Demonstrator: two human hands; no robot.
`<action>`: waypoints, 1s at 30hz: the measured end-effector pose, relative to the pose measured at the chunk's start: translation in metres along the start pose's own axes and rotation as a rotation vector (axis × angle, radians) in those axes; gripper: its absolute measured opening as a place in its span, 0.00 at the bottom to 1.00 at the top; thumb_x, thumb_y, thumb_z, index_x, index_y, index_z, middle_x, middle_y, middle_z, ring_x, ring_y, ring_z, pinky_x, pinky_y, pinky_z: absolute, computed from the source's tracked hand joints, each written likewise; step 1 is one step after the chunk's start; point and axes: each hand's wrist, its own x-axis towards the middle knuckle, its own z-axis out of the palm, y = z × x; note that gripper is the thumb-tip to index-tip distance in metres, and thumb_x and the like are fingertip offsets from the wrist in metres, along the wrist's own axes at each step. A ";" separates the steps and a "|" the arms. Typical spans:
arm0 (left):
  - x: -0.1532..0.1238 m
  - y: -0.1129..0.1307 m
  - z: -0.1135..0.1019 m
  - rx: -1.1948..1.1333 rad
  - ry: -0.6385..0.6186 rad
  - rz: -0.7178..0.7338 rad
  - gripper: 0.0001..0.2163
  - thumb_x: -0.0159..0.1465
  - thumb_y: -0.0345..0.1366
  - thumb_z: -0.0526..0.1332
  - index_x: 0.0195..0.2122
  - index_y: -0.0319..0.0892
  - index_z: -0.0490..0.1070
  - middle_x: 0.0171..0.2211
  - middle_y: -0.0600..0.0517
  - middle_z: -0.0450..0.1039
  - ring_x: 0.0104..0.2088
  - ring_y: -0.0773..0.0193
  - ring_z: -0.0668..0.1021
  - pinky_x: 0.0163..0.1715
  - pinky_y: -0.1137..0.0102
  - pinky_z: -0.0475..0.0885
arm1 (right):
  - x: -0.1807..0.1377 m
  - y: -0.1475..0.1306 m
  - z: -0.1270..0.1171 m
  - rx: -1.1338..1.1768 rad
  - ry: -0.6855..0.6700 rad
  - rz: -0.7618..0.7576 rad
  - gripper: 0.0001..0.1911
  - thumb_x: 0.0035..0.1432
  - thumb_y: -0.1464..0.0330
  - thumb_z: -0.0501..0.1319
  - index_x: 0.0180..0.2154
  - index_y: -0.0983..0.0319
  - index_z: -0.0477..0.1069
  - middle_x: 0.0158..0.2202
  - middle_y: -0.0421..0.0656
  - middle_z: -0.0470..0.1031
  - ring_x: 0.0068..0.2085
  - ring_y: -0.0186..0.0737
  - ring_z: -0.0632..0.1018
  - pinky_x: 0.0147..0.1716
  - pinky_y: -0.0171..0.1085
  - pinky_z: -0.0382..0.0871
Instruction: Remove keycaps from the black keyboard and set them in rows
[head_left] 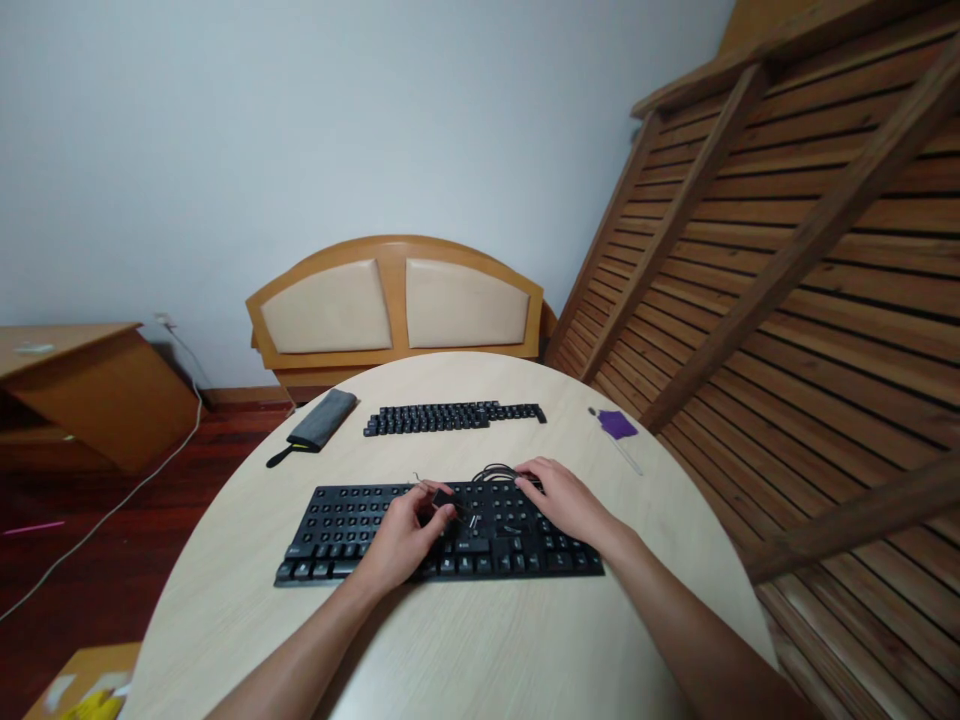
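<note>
A black keyboard lies across the round table, many of its upper key positions bare of caps and its lowest row still capped. Over its middle, my left hand pinches a small black piece that looks like a keycap. Thin wire ends stick out near those fingers; what they belong to is unclear. My right hand lies on the keyboard's upper right, fingers stretched toward the back edge beside the bundled black cable. Behind the keyboard, removed black keycaps stand in rows on the tabletop.
On the round table, a grey pouch lies at back left and a purple cloth at right, beside a thin pale stick. A wooden headboard stands behind. Wooden slats lean along the right.
</note>
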 end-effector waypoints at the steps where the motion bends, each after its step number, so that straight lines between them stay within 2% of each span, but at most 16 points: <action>1: 0.000 0.003 0.000 0.007 0.006 0.009 0.11 0.64 0.40 0.59 0.44 0.40 0.72 0.39 0.49 0.77 0.35 0.61 0.77 0.37 0.67 0.70 | -0.002 -0.001 0.003 0.004 0.022 0.008 0.14 0.67 0.63 0.53 0.47 0.60 0.74 0.45 0.47 0.78 0.48 0.45 0.76 0.50 0.42 0.66; 4: 0.001 0.016 0.001 0.045 0.021 0.037 0.11 0.64 0.40 0.59 0.44 0.40 0.72 0.38 0.49 0.77 0.33 0.61 0.77 0.35 0.68 0.70 | 0.000 -0.010 0.012 -0.007 0.048 0.019 0.13 0.67 0.64 0.54 0.45 0.61 0.75 0.45 0.47 0.78 0.48 0.45 0.76 0.50 0.43 0.66; 9: 0.007 0.031 0.012 0.042 0.011 0.111 0.11 0.65 0.40 0.58 0.44 0.40 0.72 0.40 0.48 0.77 0.35 0.60 0.78 0.38 0.68 0.72 | 0.007 -0.030 0.023 0.012 0.034 -0.023 0.12 0.66 0.64 0.56 0.43 0.61 0.75 0.43 0.47 0.77 0.47 0.43 0.76 0.49 0.40 0.66; 14: 0.006 0.021 0.026 0.064 0.093 0.107 0.10 0.67 0.39 0.57 0.45 0.40 0.71 0.36 0.49 0.79 0.34 0.60 0.79 0.36 0.69 0.72 | 0.010 -0.037 0.031 0.105 0.155 -0.003 0.08 0.63 0.65 0.59 0.41 0.60 0.75 0.41 0.44 0.77 0.44 0.40 0.75 0.46 0.38 0.67; 17: -0.003 0.016 0.030 0.164 0.122 0.135 0.10 0.66 0.37 0.58 0.45 0.41 0.72 0.39 0.48 0.79 0.33 0.60 0.79 0.37 0.68 0.72 | 0.009 -0.036 0.034 0.155 0.194 0.031 0.06 0.62 0.65 0.61 0.38 0.59 0.75 0.38 0.42 0.77 0.42 0.40 0.76 0.44 0.38 0.68; 21: -0.014 0.013 0.032 0.244 0.097 0.188 0.10 0.67 0.37 0.57 0.47 0.42 0.72 0.45 0.47 0.78 0.37 0.60 0.80 0.40 0.67 0.73 | 0.008 -0.039 0.040 0.186 0.224 0.055 0.07 0.62 0.65 0.60 0.34 0.59 0.75 0.36 0.42 0.77 0.40 0.41 0.77 0.43 0.39 0.68; 24: -0.016 0.010 0.033 0.262 0.076 0.176 0.11 0.67 0.36 0.56 0.48 0.42 0.71 0.45 0.47 0.79 0.39 0.59 0.80 0.42 0.65 0.73 | 0.009 -0.041 0.043 0.259 0.257 0.054 0.08 0.64 0.65 0.58 0.35 0.59 0.75 0.37 0.43 0.77 0.40 0.41 0.77 0.43 0.39 0.69; 26: -0.015 0.010 0.033 0.271 0.087 0.149 0.10 0.67 0.36 0.56 0.47 0.42 0.72 0.42 0.48 0.79 0.38 0.59 0.80 0.41 0.64 0.73 | 0.009 -0.040 0.041 0.337 0.246 0.024 0.08 0.64 0.67 0.57 0.38 0.59 0.75 0.39 0.43 0.77 0.41 0.41 0.77 0.45 0.40 0.70; 30: -0.016 0.013 0.030 0.275 0.107 0.124 0.10 0.68 0.37 0.55 0.47 0.42 0.71 0.39 0.49 0.79 0.33 0.61 0.79 0.37 0.67 0.73 | 0.005 -0.035 0.028 0.416 0.121 -0.117 0.09 0.62 0.72 0.57 0.42 0.58 0.74 0.42 0.43 0.76 0.46 0.40 0.76 0.50 0.41 0.69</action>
